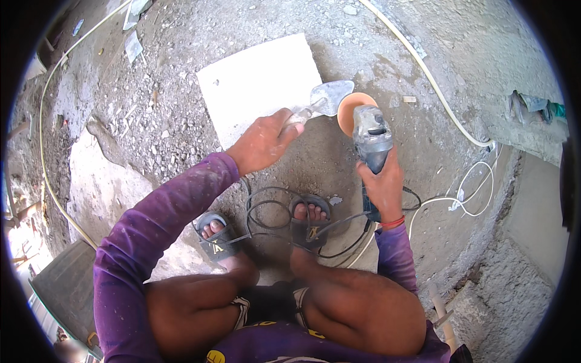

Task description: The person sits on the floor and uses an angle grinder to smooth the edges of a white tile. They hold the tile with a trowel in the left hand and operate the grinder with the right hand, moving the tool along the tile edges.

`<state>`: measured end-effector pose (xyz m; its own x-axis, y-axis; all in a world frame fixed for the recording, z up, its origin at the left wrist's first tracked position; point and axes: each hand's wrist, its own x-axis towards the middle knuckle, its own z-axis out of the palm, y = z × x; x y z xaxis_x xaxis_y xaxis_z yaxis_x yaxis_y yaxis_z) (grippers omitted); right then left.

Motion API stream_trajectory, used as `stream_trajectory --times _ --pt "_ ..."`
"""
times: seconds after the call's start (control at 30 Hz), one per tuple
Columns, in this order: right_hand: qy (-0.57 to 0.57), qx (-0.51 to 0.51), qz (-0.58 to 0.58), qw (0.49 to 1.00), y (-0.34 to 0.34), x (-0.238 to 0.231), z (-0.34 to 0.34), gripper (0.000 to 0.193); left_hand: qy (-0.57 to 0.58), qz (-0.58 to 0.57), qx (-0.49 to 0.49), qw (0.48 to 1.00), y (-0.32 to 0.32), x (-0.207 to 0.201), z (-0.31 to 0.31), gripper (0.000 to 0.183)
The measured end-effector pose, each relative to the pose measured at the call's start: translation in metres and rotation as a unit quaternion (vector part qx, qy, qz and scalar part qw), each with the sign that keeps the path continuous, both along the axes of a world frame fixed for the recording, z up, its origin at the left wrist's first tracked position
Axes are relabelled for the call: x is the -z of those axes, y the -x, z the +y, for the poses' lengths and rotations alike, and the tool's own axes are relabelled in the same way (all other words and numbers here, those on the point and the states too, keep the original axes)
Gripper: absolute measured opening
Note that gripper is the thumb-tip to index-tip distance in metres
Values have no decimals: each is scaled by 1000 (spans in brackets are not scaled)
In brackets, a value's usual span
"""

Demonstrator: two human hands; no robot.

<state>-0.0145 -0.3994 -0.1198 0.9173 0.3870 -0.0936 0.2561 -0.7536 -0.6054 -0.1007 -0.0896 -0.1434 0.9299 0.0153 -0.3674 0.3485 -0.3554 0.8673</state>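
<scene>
A squatting person's left hand (pixel 261 144) grips a trowel (pixel 324 101), its blade over a white tile (pixel 254 85) on the gritty floor (pixel 157 115). The right hand (pixel 382 184) grips an angle grinder (pixel 370 138) beside it.

packages: 0 in my view | labels: 0 that I can make out | signs: 0 | screens: 0 | nothing printed anywhere around me

Head-worn fisheye, straight down, close
</scene>
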Motion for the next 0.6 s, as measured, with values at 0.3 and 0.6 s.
stream_trajectory --times 0.3,0.6 --pt "-3 31 36 999 -11 -8 2 59 -8 6 5 1000 -3 -2 1 51" --pt "-13 71 39 997 -11 -5 -4 66 96 65 -28 993 -1 -2 6 49"
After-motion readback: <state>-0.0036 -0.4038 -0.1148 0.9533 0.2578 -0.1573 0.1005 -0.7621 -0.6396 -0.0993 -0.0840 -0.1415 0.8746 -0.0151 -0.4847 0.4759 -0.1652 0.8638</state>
